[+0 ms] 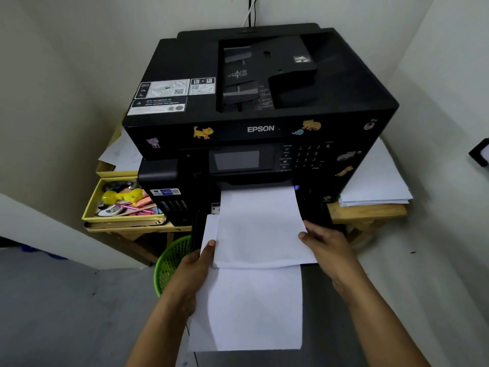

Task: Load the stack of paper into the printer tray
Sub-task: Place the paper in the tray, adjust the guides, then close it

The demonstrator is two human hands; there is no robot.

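Far to the left of the left grip [197, 263], an open yellow drawer [90, 207] holds pens, a yellow plastic piece and other small clutter. Closer in, just beside and below the left wrist, a green plastic basket [169, 263] stands on the floor under the wooden tabletop [370, 211].

The left grip holds the left edge of the stack of paper [259, 226], thumb lying on top of the sheets and the fingers hidden beneath, so it is clamped on the stack. The stack runs from between the two grips forward into the front opening of the black Epson printer [264, 102], its far end already inside the slot under the control panel [238, 160], its near end resting between the hands. Below the stack and nearer the person, a further white sheet area [248, 308] lies in the pulled-out printer tray [315, 287], reaching back past both wrists.

The right grip [324, 243] sits at the stack's right edge, fingers curled against the side of the sheets, thumb near the top; whether the fingers close underneath cannot be told.

Beyond the right grip, to the right of the printer, a loose pile of white sheets [378, 181] lies on the tabletop. Cartoon animal stickers [202, 132] dot the printer's front, above both grips.
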